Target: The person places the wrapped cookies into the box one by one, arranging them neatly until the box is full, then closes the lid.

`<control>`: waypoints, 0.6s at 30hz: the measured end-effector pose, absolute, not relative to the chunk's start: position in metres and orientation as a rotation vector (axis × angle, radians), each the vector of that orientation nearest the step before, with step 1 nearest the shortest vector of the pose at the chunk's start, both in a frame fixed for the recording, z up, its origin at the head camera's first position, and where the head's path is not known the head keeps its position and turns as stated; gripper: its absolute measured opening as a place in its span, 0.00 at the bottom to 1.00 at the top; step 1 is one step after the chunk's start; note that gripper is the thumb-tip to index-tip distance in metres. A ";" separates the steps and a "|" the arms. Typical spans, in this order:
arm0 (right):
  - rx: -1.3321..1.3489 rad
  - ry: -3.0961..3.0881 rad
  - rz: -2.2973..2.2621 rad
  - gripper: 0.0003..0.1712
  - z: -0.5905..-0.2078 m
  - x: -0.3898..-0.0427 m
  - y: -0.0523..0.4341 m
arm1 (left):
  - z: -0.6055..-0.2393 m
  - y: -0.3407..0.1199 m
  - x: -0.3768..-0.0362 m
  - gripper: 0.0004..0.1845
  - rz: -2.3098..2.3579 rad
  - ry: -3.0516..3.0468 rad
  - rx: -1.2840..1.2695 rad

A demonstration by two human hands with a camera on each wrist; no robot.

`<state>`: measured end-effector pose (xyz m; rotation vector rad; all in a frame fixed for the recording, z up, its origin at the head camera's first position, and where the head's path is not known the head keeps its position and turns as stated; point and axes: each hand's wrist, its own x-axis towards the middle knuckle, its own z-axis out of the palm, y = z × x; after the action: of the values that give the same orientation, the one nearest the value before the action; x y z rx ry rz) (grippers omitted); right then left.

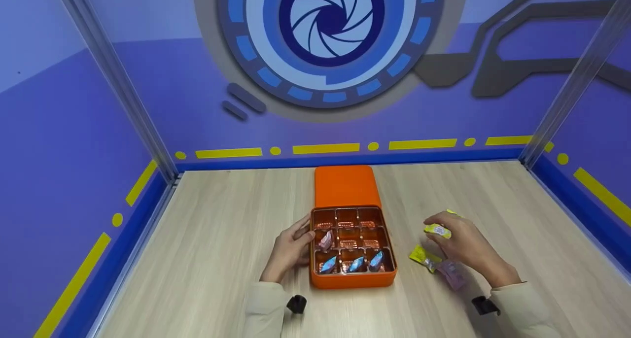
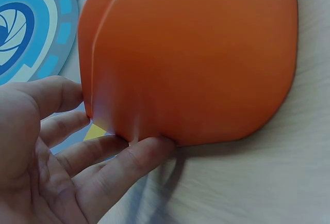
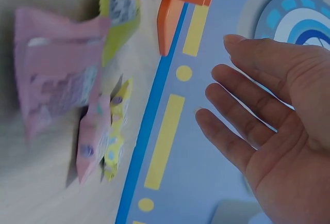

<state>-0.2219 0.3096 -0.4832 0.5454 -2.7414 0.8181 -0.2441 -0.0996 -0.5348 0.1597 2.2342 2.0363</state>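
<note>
A wooden bench (image 1: 222, 239) fills the lower part of the head view, closed in by blue walls with yellow dashes and a large round blue emblem (image 1: 328, 37) on the back wall. On the bench, near its middle, sits an orange box (image 1: 352, 276) with its lid (image 1: 346, 186) lying flat just behind it. Inside, a tray of nine compartments holds wrapped candies: three blue-wrapped ones (image 1: 356, 264) in the near row and a pink one (image 1: 326, 239) in the left compartment of the middle row.

The left hand (image 1: 291, 247) rests against the left side of the box; its fingers lie nearly straight, with the fingertips (image 2: 154, 149) pressing the orange wall, as the left wrist view shows.

The right hand (image 1: 463, 244) hovers over the bench to the right of the box, well apart from it. In the head view it seems to pinch a yellow candy (image 1: 437, 230) at its fingertips, yet the right wrist view shows the fingers spread and the palm bare, so I cannot tell its state.

Beside that hand lie a yellow wrapped candy (image 1: 425, 257) and a pink wrapped candy (image 1: 454, 274), close together on the bench.
</note>
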 end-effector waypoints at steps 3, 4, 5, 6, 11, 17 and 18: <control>0.516 -2.776 0.848 0.14 -0.483 -0.221 0.316 | -0.535 -0.099 -0.244 0.30 2.039 2.231 0.158; 0.509 -2.783 0.854 0.14 -0.483 -0.221 0.318 | -0.535 -0.099 -0.243 0.30 2.039 2.232 0.157; 0.505 -2.788 0.859 0.15 -0.483 -0.221 0.320 | -0.535 -0.099 -0.243 0.30 2.038 2.231 0.154; 0.504 -2.792 0.857 0.15 -0.484 -0.220 0.322 | -0.535 -0.099 -0.243 0.30 2.037 2.229 0.149; 0.487 -2.803 0.851 0.16 -0.486 -0.219 0.331 | -0.534 -0.099 -0.242 0.31 2.039 2.231 0.138; 0.445 -2.833 0.841 0.15 -0.490 -0.217 0.338 | -0.532 -0.099 -0.241 0.31 2.044 2.239 0.137; 0.433 -2.848 0.843 0.15 -0.491 -0.216 0.339 | -0.532 -0.099 -0.240 0.31 2.043 2.239 0.135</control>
<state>-0.2164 0.3394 -0.4908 0.4327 -2.8481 0.8428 -0.2404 -0.0987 -0.5324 0.1353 2.2393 2.0433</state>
